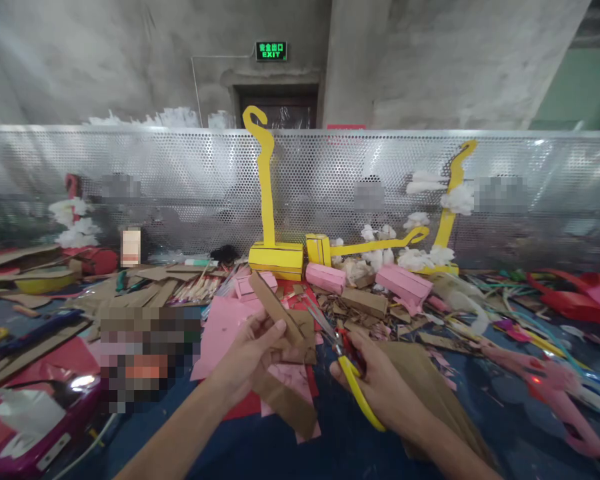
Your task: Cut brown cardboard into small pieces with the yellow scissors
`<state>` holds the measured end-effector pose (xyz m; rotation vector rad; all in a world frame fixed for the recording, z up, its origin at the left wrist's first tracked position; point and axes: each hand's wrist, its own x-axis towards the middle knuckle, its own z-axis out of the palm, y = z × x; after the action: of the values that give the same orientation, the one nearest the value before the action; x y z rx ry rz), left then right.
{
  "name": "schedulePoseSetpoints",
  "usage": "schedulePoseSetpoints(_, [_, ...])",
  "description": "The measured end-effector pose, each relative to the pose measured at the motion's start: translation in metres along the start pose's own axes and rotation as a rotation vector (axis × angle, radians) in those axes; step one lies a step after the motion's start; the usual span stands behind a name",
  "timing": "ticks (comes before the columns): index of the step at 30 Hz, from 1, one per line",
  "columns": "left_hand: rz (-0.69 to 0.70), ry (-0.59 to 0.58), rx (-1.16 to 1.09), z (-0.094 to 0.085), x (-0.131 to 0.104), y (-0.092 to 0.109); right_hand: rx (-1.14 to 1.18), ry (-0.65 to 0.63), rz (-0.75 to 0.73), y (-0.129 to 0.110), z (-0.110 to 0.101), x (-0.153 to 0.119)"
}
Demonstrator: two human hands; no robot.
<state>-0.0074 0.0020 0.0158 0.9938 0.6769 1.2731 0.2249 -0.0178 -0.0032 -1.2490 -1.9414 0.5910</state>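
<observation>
Near the middle, my left hand pinches a narrow brown cardboard strip that slants up to the left. My right hand is wrapped round scissors with yellow and red handles. Their blades point up and left, a little to the right of the strip, and do not touch it. Beneath my left hand lie another cardboard piece and pink sheets. Behind them a yellow box with a tall hooked strip stands upright.
Pink boxes and cardboard scraps lie beyond the scissors. A pink glue gun with a red light is at the right. A purple device sits at the left front. A perforated metal panel closes off the back.
</observation>
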Motion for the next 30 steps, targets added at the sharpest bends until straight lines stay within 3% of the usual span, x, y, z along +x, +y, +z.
schedulePoseSetpoints(4, [0.16, -0.037, 0.163, -0.004, 0.001, 0.004, -0.045, -0.037, -0.054, -0.013, -0.005, -0.004])
schedulePoseSetpoints(8, [0.23, -0.137, 0.219, -0.007, 0.001, 0.005, -0.049, -0.034, -0.071, -0.016, -0.002, -0.005])
schedulePoseSetpoints(16, [0.257, -0.188, 0.227, -0.014, 0.001, 0.0, -0.038, -0.008, -0.074, -0.019, 0.0, -0.006])
schedulePoseSetpoints(30, [0.248, -0.163, 0.191, -0.017, 0.003, -0.008, -0.118, 0.048, -0.116, -0.015, 0.003, -0.005])
